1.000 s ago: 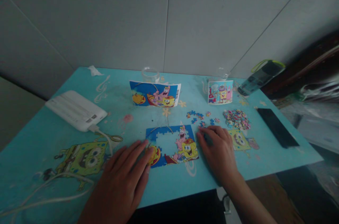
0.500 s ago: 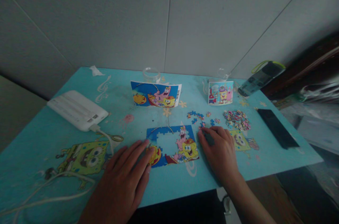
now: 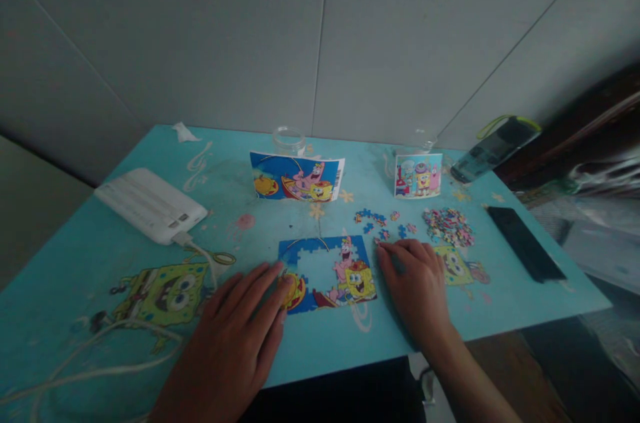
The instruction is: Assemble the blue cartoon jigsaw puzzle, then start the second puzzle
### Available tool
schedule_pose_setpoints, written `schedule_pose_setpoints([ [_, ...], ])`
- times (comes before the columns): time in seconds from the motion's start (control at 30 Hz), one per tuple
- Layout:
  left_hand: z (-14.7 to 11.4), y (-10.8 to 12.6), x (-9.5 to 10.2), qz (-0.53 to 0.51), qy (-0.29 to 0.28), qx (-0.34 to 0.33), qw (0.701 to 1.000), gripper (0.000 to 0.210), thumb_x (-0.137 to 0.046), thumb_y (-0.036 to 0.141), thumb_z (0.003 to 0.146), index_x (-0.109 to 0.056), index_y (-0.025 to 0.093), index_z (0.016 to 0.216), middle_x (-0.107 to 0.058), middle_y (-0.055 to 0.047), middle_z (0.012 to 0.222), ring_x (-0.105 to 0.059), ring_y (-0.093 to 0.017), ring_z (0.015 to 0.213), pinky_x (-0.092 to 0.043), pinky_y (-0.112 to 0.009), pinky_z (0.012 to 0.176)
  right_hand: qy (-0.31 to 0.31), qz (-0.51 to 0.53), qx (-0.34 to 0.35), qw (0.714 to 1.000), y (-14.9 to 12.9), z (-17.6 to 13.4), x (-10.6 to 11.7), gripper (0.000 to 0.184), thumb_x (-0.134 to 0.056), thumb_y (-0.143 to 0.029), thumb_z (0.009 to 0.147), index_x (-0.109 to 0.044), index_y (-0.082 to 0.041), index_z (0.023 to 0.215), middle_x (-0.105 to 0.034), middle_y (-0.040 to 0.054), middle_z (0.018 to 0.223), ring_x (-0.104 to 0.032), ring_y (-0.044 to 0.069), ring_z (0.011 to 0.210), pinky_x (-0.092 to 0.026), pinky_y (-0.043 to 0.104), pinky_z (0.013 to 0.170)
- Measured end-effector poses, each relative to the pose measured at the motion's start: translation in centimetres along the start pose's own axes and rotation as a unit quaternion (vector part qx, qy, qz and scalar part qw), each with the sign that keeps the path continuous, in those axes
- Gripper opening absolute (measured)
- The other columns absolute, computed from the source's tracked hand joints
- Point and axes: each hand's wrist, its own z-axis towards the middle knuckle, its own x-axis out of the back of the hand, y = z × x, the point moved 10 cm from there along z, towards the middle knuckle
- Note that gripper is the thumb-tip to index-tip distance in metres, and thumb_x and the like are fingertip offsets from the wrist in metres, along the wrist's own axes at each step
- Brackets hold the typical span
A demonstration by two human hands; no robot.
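Observation:
A partly assembled jigsaw puzzle (image 3: 363,250) lies flat on the table, its blue border and cartoon figures framing a gap in the middle. My left hand (image 3: 240,323) rests with fingers stretched out, fingertips on the puzzle's left edge by the burger. Just right of the puzzle, my right hand (image 3: 413,276) has thumb and index finger close together at a small puzzle piece (image 3: 377,242), partly hidden by the fingertips. Several loose blue pieces (image 3: 370,215) are spread beyond that hand. A larger heap of mixed pieces (image 3: 449,226) sits farther right.
Behind the puzzle stand a picture card (image 3: 297,178) and a smaller card (image 3: 419,176), near clear round containers. A white power bank (image 3: 150,204) with a cable (image 3: 200,250) lies left. At right are a dark phone-like slab (image 3: 525,243) and a tilted bottle (image 3: 493,150).
My right thumb and index finger have drawn closer together, and a small piece now shows at their tips. My left hand stays on the puzzle's edge. The view shifts slightly.

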Motion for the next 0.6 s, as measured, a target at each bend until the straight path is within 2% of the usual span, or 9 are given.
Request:
schedule_pose_setpoints([
  [0.17,0.1,0.0,0.1,0.002,-0.002,0.001,1.000,0.048,-0.053,0.024,0.097,-0.051,0.024,0.145,-0.049,-0.006,0.153,-0.046,-0.028,0.137,-0.038,-0.053,0.112,0.048,-0.037,0.026,0.998,-0.7,-0.1,1.3,0.020,-0.059,-0.032,0.099,-0.075,-0.022,0.094,-0.071,0.0070,0.097,-0.060,0.025,0.091,-0.038,0.043,0.085],
  [0.27,0.2,0.1,0.3,0.004,0.001,0.002,1.000,0.047,-0.052,0.024,0.098,-0.051,0.024,0.145,-0.050,-0.006,0.152,-0.047,-0.028,0.137,-0.039,-0.052,0.112,0.078,-0.028,0.086,0.993,-2.9,-0.5,2.4,0.015,-0.061,-0.028,0.098,-0.073,-0.022,0.092,-0.072,0.0063,0.094,-0.061,0.023,0.086,-0.038,0.043,0.085],
  [0.4,0.3,0.2,0.4,0.004,0.001,0.005,1.000,0.045,-0.052,0.025,0.098,-0.053,0.023,0.143,-0.052,-0.008,0.151,-0.048,-0.029,0.136,-0.039,-0.053,0.112,0.048,-0.024,0.182,0.982,-6.9,-1.2,2.4,0.010,-0.062,-0.024,0.096,-0.071,-0.023,0.091,-0.072,0.0044,0.091,-0.061,0.022,0.083,-0.038,0.041,0.082],
  [0.6,0.3,0.1,0.4,0.000,-0.002,0.009,1.000,0.047,-0.054,0.025,0.097,-0.052,0.024,0.144,-0.050,-0.007,0.153,-0.047,-0.030,0.138,-0.039,-0.053,0.112,0.009,-0.029,0.238,0.971,-10.3,-1.5,1.2,0.015,-0.059,-0.021,0.098,-0.070,-0.024,0.087,-0.072,0.0040,0.088,-0.059,0.022,0.082,-0.038,0.042,0.081],
])
